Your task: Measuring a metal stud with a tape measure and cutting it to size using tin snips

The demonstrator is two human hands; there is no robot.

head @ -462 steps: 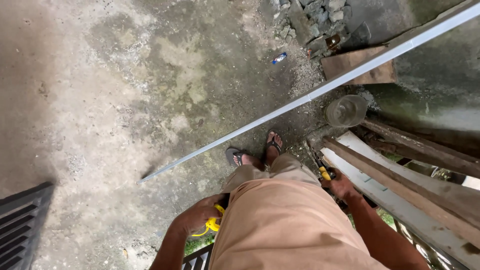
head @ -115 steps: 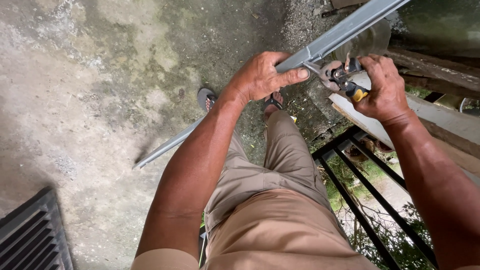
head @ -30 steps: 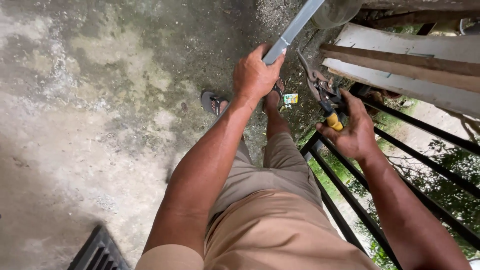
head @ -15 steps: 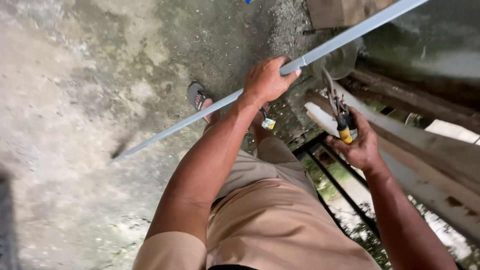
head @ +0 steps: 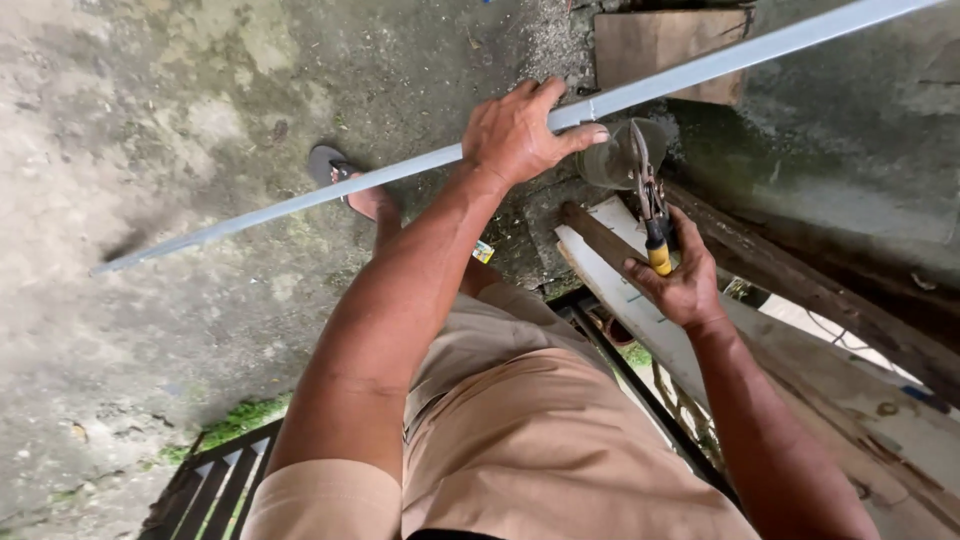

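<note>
A long grey metal strip (head: 300,200) runs diagonally from the lower left of the concrete floor up to the top right. My left hand (head: 525,130) is closed around it near its middle, thumb over the top edge. My right hand (head: 680,275) grips the yellow-and-black handles of metal snips (head: 645,195), whose blades point up toward the strip just right of my left hand, slightly parted, a little below the strip. My sandalled foot (head: 345,185) stands under the strip.
Weathered wooden planks (head: 790,280) and a white board (head: 640,310) lie at the right. A wooden block (head: 660,45) sits at the top. A black metal grate (head: 215,480) is at bottom left, and black railing bars (head: 640,390) run beneath my legs.
My view has tilted, so the strip now lies flatter across the picture. My right hand has brought the snips closer to the strip beside my left hand.
</note>
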